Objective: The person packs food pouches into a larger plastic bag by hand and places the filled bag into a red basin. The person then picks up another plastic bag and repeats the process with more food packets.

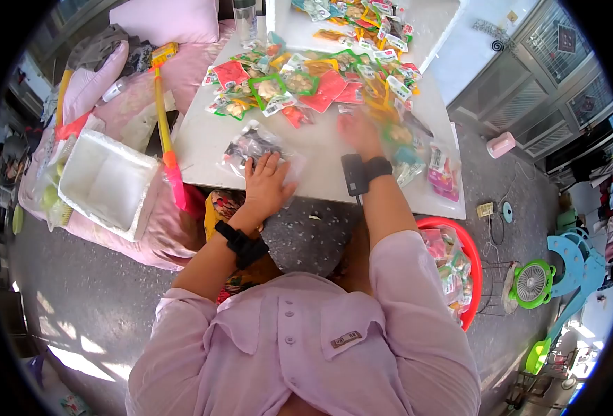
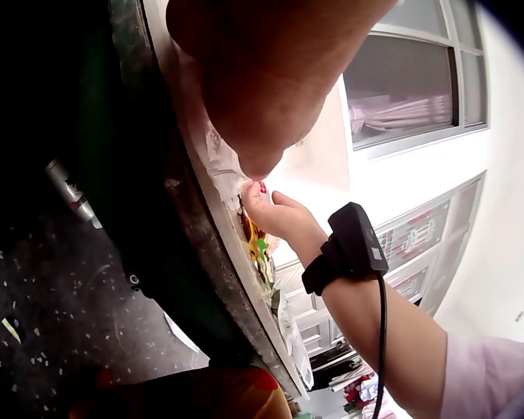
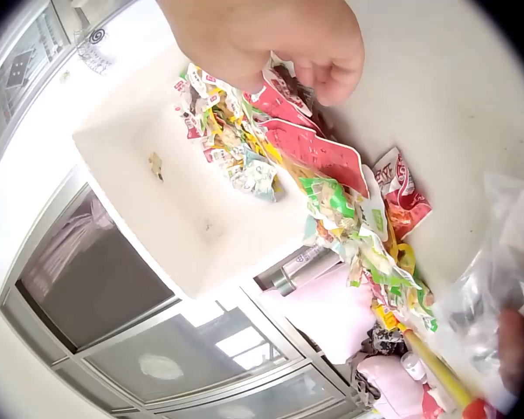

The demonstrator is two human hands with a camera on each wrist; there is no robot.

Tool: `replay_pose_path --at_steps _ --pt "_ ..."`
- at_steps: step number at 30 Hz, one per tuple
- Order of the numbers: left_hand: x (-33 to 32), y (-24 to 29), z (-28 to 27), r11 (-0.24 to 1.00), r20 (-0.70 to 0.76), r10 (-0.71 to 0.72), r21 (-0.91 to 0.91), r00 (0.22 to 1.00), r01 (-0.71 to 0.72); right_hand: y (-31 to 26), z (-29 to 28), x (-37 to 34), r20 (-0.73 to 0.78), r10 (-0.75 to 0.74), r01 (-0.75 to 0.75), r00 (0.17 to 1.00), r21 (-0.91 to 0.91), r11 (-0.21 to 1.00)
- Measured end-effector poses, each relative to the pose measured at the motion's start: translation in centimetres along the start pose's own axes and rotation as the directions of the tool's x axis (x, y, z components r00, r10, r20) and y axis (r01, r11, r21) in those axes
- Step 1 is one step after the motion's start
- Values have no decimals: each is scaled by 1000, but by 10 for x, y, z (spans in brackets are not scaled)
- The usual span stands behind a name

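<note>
Bag, clear and crumpled, lies near the front edge of the tabletop beneath the left hand, its fingers spread. It should be light, soft and slippery, best gathered by its rim. Farther in, the right hand is at the loose packets, fingers curled; whether it pinches one, I cannot tell. They look light, best held by a sealed edge. Beyond stands a foam box.

I've got sun patches blazing on the floor at eight o'clock in the head view, black fisheye edges bowing everything, the right hand blurred! Left wrist: murk at nine, the wall bleached white at three. Right wrist: washed out, the clear bag soft near four.
</note>
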State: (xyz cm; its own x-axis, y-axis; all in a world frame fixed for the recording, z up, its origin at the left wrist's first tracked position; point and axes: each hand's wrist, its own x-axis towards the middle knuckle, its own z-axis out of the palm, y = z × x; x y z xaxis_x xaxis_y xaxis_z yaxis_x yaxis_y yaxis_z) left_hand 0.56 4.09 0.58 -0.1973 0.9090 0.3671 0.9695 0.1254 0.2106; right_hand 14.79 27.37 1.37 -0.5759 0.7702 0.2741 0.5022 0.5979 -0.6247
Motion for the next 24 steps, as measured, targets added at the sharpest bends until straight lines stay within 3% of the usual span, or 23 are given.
replay_pose_path --at_steps 4,7,9,10,12,14,16,17,19,21,24 --pt "-5 4 -5 1000 -34 -6 -25 999 5 4 8 15 13 19 -20 1000 36 999" --pt "-12 10 -11 998 -42 25 -59 999 -28 12 10 6 -169 78 -41 983 214 976" --pt "-14 13 -10 995 -71 29 -97 997 -36 16 11 -6 -220 235 -76 947 558 826" --pt "-14 14 -9 992 -87 32 -116 996 -42 17 11 -13 -227 334 -67 915 732 678" --pt "-12 16 -9 991 -121 37 -124 992 -52 22 9 -29 -165 429 -46 888 897 440" --pt "-10 19 -10 993 -123 42 -105 991 -55 28 3 -45 -143 441 -32 886 930 366" --pt "-8 21 -11 997 -95 48 -58 994 -54 35 -6 -68 -199 351 -18 915 848 529" --pt "-6 22 -10 997 -99 53 -46 994 -58 37 -11 -77 -191 349 -22 917 851 525" --pt "-7 21 -7 998 -105 58 -19 993 -60 21 -25 -98 -136 393 -33 909 918 394" --pt "-5 19 -6 996 -121 85 -9 989 -86 -23 -50 -116 -23 458 -35 889 992 118" --pt "-4 16 -3 993 -177 92 -52 980 -103 -27 -60 -141 -26 393 -9 919 996 86"
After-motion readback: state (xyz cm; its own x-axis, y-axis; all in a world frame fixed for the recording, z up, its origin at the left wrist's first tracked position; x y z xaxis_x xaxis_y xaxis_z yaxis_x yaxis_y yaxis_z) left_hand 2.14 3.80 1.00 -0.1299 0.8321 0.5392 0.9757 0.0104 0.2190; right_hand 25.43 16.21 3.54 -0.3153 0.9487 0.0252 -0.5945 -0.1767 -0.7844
